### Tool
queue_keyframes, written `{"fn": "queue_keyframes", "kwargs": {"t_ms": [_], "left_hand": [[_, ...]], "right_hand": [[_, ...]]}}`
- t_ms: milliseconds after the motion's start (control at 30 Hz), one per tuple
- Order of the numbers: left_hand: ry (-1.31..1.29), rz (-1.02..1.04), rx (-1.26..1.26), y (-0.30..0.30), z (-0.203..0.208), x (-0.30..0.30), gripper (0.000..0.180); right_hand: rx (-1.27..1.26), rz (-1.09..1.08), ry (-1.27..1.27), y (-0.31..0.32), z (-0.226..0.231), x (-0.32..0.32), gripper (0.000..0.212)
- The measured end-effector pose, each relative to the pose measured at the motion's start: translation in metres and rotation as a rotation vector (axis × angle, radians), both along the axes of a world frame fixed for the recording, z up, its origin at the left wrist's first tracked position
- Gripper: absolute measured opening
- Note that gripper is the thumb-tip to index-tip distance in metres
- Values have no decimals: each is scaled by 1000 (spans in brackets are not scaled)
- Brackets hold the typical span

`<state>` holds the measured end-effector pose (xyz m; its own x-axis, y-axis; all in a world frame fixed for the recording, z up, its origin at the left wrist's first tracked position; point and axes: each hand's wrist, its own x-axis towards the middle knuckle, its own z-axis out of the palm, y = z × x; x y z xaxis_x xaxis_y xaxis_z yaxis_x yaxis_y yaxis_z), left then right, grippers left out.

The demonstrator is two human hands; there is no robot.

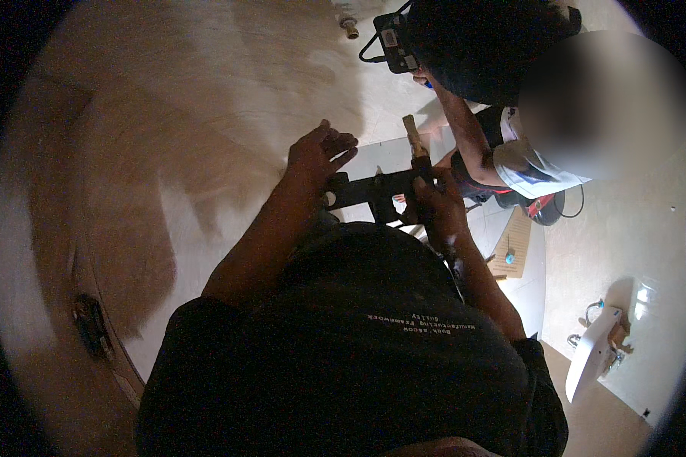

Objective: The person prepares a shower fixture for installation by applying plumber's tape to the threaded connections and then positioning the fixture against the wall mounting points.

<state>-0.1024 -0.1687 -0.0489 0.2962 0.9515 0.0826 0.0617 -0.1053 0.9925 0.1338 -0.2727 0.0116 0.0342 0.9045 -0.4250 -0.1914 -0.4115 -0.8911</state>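
My right hand (436, 204) is wrapped round one end of a black T-shaped fixture (363, 190), held level in front of my torso. From that end a tan, stick-like piece (412, 135) points up and away; dim light hides whether it is brass or wood. My left hand (322, 156) is raised just above the fixture's left end, palm inward, its fingers spread and holding nothing. A small gap seems to lie between them, but I cannot tell if the wrist touches it.
A co-worker's forearm (469, 137) reaches in at the right, close to my right hand. Beyond are a black box (392, 44) with a cable, a brass wall fitting (351, 29), a red-and-black object (543, 209), a cardboard sheet (513, 247) and a white basin (593, 354).
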Motion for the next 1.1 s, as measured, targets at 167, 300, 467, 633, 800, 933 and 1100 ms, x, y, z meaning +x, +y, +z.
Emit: {"fn": "queue_keyframes", "kwargs": {"t_ms": [167, 300, 467, 633, 800, 933, 1100], "left_hand": [[-206, 157, -828, -23, 19, -8, 46], [-485, 228, -1127, -34, 27, -10, 53], [-438, 275, -1098, -22, 48, -16, 57], [8, 60, -598, -25, 21, -24, 56], [31, 26, -656, -19, 36, -24, 45], [86, -3, -586, -14, 30, -23, 43], [61, -44, -299, -12, 15, -25, 39]], "right_hand": [[-31, 21, 52, 21, -8, -3, 33], [-17, 44, 24, 36, -24, -8, 30], [-37, -39, 97, 48, -26, -23, 26], [-57, 55, -65, 58, -24, -32, 26], [-82, -37, -19, 56, -33, -34, 31], [-40, -44, 42, 52, -40, -28, 52], [71, 6, 109, 53, -40, -24, 54]]}}
